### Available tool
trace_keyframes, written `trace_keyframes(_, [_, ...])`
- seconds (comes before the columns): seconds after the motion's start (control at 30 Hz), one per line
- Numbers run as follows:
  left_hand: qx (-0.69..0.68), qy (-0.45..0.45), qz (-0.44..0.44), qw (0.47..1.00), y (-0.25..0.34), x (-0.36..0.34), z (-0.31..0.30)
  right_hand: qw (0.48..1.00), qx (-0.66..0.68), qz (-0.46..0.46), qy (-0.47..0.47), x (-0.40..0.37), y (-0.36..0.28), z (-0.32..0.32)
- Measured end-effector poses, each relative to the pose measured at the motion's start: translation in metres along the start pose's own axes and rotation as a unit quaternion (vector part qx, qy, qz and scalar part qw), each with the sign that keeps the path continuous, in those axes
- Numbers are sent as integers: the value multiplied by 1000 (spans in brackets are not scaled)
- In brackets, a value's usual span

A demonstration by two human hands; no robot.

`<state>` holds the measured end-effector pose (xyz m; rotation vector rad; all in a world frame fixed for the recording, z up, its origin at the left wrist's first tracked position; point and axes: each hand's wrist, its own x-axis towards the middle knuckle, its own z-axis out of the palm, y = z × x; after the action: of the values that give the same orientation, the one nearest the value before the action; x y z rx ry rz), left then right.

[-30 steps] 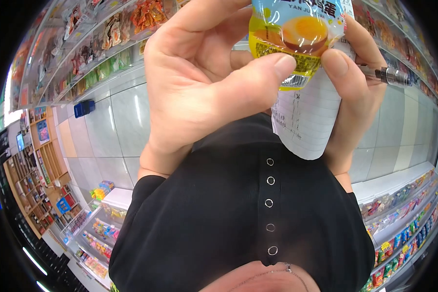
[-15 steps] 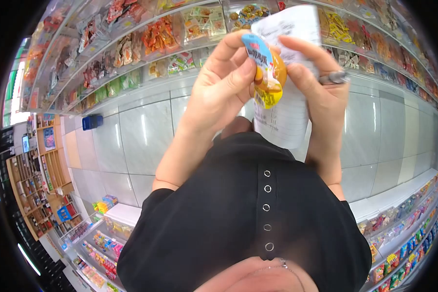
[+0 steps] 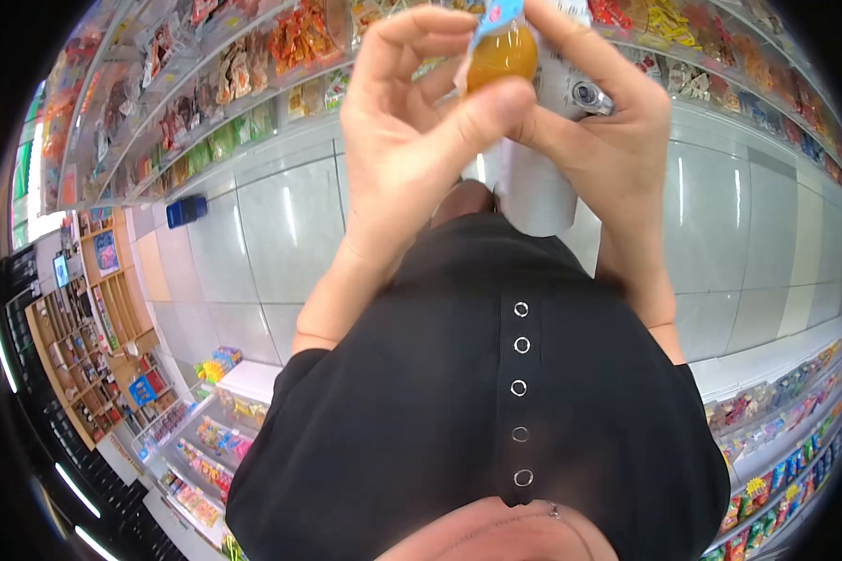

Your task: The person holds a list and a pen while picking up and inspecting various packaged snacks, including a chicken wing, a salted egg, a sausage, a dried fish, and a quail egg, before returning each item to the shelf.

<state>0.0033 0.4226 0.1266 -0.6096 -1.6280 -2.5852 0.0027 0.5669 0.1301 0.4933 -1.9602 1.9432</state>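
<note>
Snack packet: the snack packet (image 3: 501, 54) is at the top centre of the frame, held up in the air between both hands. It shows a rounded orange bulge with a blue and pink edge above it.
Left hand: the left hand (image 3: 412, 140) comes up from the centre left. Its fingers (image 3: 412, 28) curl over toward the packet's top. The thumb presses against the packet's lower edge, so the grip is closed on it.
Right hand: the right hand (image 3: 613, 140) comes in from the right. Its forefinger lies along the packet's upper right side, and its thumb meets the left thumb just below the packet. This hand is closed too, pinching the packet.
Pen: a pen (image 3: 589, 95) is tucked in the right hand, its metal end showing just right of the packet.
Paper: a curled white sheet of paper (image 3: 533, 192) hangs behind and below the packet, against the right palm.
Clothing: a black top (image 3: 421, 402) with a row of metal eyelets fills the lower middle.
Floor: pale glossy floor tiles (image 3: 271, 243) run across the middle.
Shelves: shelves of packaged snacks (image 3: 206, 84) arc along the upper left, and more shelves (image 3: 776, 421) are at the lower right.
Basket: a blue basket (image 3: 186, 210) stands on the floor at the left, below the upper shelves.
</note>
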Motion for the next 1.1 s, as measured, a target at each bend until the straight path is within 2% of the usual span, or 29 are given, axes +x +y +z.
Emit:
trace_keyframes(0.03, [-52, -11, 0, 999, 2, 1, -4, 999, -21, -29, 0, 3, -5, 2])
trace_keyframes(0.13, [-72, 47, -41, 995, 23, 6, 14, 1000, 15, 0, -20, 11, -19, -2])
trace_keyframes(0.17, [-66, 53, -29, 996, 21, 5, 13, 998, 60, 23, 5, 6, -13, -1])
trace_keyframes(0.27, [-97, 44, -27, 994, 16, 5, 7, 997, 59, 52, -7, 6, -21, 1])
trace_keyframes(0.37, [-46, 90, -60, 993, 30, 10, 24, 993, 91, 72, -28, 14, -41, 1])
trace_keyframes(0.43, [-19, 89, -69, 993, 34, 13, 29, 989, 123, 79, -17, 15, -39, -1])
trace_keyframes(0.57, [-67, 23, -75, 995, 32, 22, 18, 986, 164, 18, 1, 15, -3, -3])
trace_keyframes(0.63, [-85, 26, -84, 993, 34, 26, 18, 979, 199, 30, 29, 12, -4, 0])
trace_keyframes(0.73, [-70, 45, -90, 992, 36, 29, 18, 964, 228, 111, 80, 5, -25, 3])
trace_keyframes(0.87, [-53, -12, -58, 997, 34, 33, 13, 967, 227, 94, 67, 9, -18, -4])
trace_keyframes(0.93, [-32, -47, 33, 998, 28, 33, 2, 981, 154, 75, 95, 6, -13, -6])
trace_keyframes(0.97, [1, -54, 104, 993, 24, 35, -6, 988, 77, 62, 121, 3, -13, -6])
trace_keyframes(1.03, [156, -19, 129, 979, 35, 29, 13, 981, -78, 29, 175, 4, -14, -5])
trace_keyframes(1.07, [231, 1, 138, 963, 40, 27, 22, 975, -156, -55, 151, 6, -13, -6])
trace_keyframes(1.1, [130, 37, 77, 988, 41, 23, 34, 955, -231, -135, 124, 6, -13, -6])
